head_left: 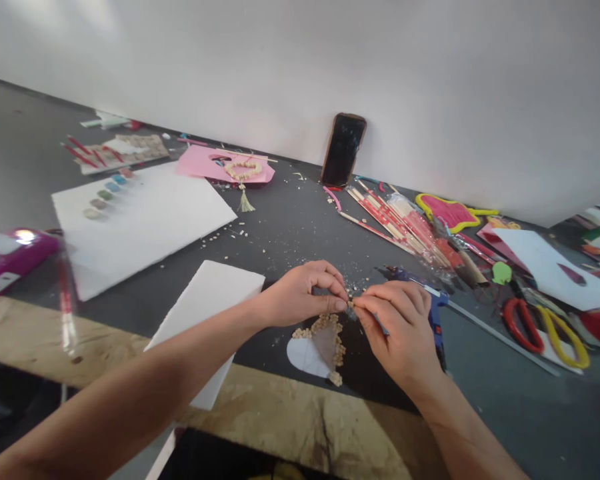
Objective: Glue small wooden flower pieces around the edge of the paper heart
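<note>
While the fingertips of both hands meet above the dark tabletop (280,227), the left hand (313,290) pinches a small tan piece (351,303) between thumb and forefinger, and the right hand (400,327) pinches it from the other side. Its exact form is too small to tell.

Just nearer than the fingers lies a rounded white cutout (307,357), with knobbly tan clusters (339,347) along its far and right edges. Pale crumbs (347,270) are scattered on the far side of the hands.

To the left, a white rectangular sheet (205,303) lies partly under the left forearm. Farther left is a larger white sheet (145,230) with a row of coloured dabs (111,187) on it, and at the left edge sits a purple device (25,260). Beyond, a beaded loop with a tassel (243,172) rests partly on a pink sheet (195,162).

At the far side, a smartphone (344,150) leans upright against the pale wall (260,73). To its right are thin sticks and red-patterned wrappers (397,223) and a pink shape with a yellow border (450,212). A blue glue gun (436,313) lies just beyond the right hand, partly hidden by it; farther right are scissors with red and yellow handles (523,325).
</note>
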### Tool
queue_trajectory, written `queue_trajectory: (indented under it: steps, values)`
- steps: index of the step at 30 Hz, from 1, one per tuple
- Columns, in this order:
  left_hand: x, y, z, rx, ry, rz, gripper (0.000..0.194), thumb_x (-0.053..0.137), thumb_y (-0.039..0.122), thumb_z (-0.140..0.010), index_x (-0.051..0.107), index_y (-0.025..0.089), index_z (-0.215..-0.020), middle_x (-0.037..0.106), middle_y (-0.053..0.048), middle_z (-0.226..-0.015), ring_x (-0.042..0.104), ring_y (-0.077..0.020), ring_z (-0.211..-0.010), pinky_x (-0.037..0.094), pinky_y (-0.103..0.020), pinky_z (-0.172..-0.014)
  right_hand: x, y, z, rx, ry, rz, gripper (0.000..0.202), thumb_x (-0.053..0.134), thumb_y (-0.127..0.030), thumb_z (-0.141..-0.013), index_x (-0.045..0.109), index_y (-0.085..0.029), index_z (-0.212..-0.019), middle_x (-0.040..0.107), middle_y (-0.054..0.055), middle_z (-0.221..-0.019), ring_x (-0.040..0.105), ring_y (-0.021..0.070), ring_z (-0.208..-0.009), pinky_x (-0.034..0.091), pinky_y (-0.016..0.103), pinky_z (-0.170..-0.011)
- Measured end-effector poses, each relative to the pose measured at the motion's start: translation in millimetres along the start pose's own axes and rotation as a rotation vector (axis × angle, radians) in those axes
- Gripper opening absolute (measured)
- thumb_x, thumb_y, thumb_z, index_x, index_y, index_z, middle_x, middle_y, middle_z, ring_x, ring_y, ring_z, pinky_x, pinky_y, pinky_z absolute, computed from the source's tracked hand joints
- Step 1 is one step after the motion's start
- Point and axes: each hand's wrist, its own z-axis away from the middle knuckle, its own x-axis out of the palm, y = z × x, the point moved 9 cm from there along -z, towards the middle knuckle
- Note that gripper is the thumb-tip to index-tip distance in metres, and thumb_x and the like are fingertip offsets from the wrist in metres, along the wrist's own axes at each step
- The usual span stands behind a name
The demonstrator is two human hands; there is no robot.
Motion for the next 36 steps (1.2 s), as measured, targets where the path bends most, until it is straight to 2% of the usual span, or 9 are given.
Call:
queue_trajectory:
  steps: [9,16,21,25,29,31,33,36]
  values:
    - [-0.2,3.3,0.8,0.021,0.007,-0.01,0.007,0.065,0.024,-0.078,0.069,0.019,-0.078,0.061,-0.003,-0.094,0.059,-0.014,-0.09,0.042,-0.027,-0.089,1.0,-1.5,0.0,-0.002,-0.003,0.001,0.008,0.06,-0.02,-0.085,0.066,-0.024,-0.087,0.066,0.002,-0.084,0.056,0.0192,-0.087,0.038,0.038,-0.081]
    - [-0.2,2.7,1.5,0.014,0.007,0.096,0.009,0.064,0.026,-0.079,0.069,0.018,-0.079,0.059,-0.003,-0.092,0.059,-0.0133,-0.089,0.043,-0.025,-0.086,3.9,5.2,3.8,0.023,-0.001,-0.056,0.018,0.061,-0.022,-0.085,0.063,-0.024,-0.102,0.064,0.006,-0.093,0.056,0.0219,-0.091,0.043,0.04,-0.082]
    - [-0.9,1.4,2.8,0.012,0.013,0.148,0.01,0.064,0.026,-0.079,0.069,0.017,-0.08,0.058,-0.003,-0.092,0.057,-0.0135,-0.09,0.042,-0.025,-0.085,5.5,3.7,2.9,0.027,-0.004,-0.058,0.005,0.061,-0.02,-0.084,0.064,-0.023,-0.087,0.067,0.003,-0.085,0.056,0.0213,-0.089,0.042,0.039,-0.08]
    - [-8.8,-5.5,2.1,-0.028,0.089,0.18,0.011,0.064,0.028,-0.079,0.068,0.018,-0.078,0.059,-0.004,-0.094,0.057,-0.0136,-0.087,0.043,-0.024,-0.079,2.9,6.6,3.6,0.052,-0.01,-0.082,0.006,0.059,-0.017,-0.084,0.062,-0.023,-0.085,0.066,0.004,-0.085,0.054,0.021,-0.091,0.041,0.04,-0.084]
    - [-26.9,-17.4,2.7,-0.089,0.257,0.211,0.016,0.061,0.033,-0.08,0.065,0.017,-0.078,0.06,-0.004,-0.097,0.056,-0.0121,-0.079,0.044,-0.024,-0.072,-3.6,13.3,5.3,0.079,0.014,-0.077,0.007,0.057,-0.015,-0.084,0.059,-0.022,-0.085,0.065,0.004,-0.084,0.054,0.0213,-0.09,0.041,0.041,-0.084]
    - [-38.4,-21.3,4.1,-0.105,0.347,0.167,0.019,0.059,0.035,-0.082,0.064,0.017,-0.079,0.061,-0.004,-0.097,0.056,-0.0129,-0.079,0.044,-0.026,-0.073,-7.9,17.7,6.2,0.098,0.039,-0.071,0.007,0.056,-0.015,-0.084,0.058,-0.022,-0.083,0.064,0.004,-0.082,0.054,0.0213,-0.089,0.041,0.041,-0.084]
    - [-48.8,-21.0,5.1,-0.103,0.408,0.011,0.018,0.057,0.035,-0.082,0.064,0.018,-0.078,0.063,-0.004,-0.096,0.056,-0.0157,-0.084,0.044,-0.03,-0.078,-11.8,21.6,7.0,0.113,0.056,-0.072,0.007,0.056,-0.016,-0.084,0.058,-0.022,-0.081,0.064,0.003,-0.08,0.055,0.021,-0.088,0.042,0.04,-0.083]
    - [-52.2,-15.9,2.6,-0.073,0.383,-0.356,0.016,0.057,0.031,-0.081,0.068,0.02,-0.076,0.065,-0.004,-0.095,0.052,-0.0223,-0.098,0.041,-0.038,-0.089,-17.8,27.1,6.5,0.134,0.064,-0.073,0.012,0.053,-0.018,-0.085,0.055,-0.022,-0.074,0.062,0.002,-0.073,0.055,0.0202,-0.083,0.043,0.039,-0.08]
